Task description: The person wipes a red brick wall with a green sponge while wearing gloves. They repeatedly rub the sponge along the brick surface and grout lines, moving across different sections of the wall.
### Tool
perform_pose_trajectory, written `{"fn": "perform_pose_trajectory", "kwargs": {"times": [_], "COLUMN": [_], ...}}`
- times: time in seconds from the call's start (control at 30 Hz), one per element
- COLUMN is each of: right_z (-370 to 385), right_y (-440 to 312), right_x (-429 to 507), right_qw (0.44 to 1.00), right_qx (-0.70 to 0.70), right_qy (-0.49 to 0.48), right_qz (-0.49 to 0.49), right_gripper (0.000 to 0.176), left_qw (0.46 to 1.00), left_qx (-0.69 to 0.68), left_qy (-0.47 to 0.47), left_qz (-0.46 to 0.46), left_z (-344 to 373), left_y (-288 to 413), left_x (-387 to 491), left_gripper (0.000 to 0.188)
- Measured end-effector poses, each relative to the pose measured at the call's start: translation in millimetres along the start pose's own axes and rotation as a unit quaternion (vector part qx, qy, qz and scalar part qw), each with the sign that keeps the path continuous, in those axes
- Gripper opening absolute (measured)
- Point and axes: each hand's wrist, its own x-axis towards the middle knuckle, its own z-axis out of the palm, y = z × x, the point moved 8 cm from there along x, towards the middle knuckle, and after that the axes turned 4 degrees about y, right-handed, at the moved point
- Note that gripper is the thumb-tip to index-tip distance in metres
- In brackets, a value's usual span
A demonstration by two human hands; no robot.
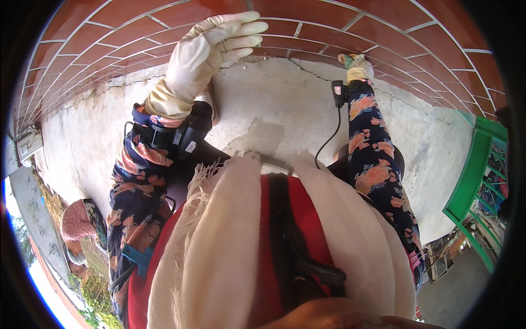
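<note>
My left hand (209, 53), in a cream rubber glove, is raised in front of the red tiled wall (316, 18). Its fingers are extended and slightly apart, with nothing in them; I cannot tell whether they touch the tiles. Farther right and lower down, my right hand (361, 70) wears a similar glove. It grips a small green and tan cloth or sponge (348, 61) close to the lower wall tiles. The glove hides part of this piece, so its exact kind is unclear.
Pale cracked concrete (263, 98) runs along the wall's foot. A green metal gate (468, 177) stands at the right. At the lower left, another person (78, 222) bends over near plants (96, 292). A black cable (328, 142) hangs from the device (338, 93) on my right wrist.
</note>
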Motion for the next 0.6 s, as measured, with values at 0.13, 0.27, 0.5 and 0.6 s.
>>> {"fn": "perform_pose_trajectory", "kwargs": {"times": [0.13,0.27,0.5,0.6], "right_z": [-2.0,24.3,97.4,94.4], "right_y": [-10.3,-60.1,-166.3,-218.8], "right_x": [7.0,-6.3,-42.6,-76.5], "right_qw": [0.988,0.977,0.964,0.959], "right_qx": [-0.148,-0.210,-0.083,0.008], "right_qy": [-0.044,-0.005,-0.021,0.026], "right_qz": [-0.013,-0.045,-0.252,-0.281], "right_gripper": [0.078,0.080,0.036,0.027], "left_qw": [0.998,0.994,0.993,0.993], "left_qx": [-0.046,-0.064,-0.091,-0.097], "left_qy": [0.049,0.083,0.071,0.064], "left_qz": [-0.007,-0.028,0.002,0.015], "left_z": [-0.3,2.1,-1.3,-7.5], "left_y": [6.4,13.8,23.4,26.9], "left_x": [-2.7,-6.1,-14.5,-21.2], "left_gripper": [0.043,0.046,0.048,0.048]}}
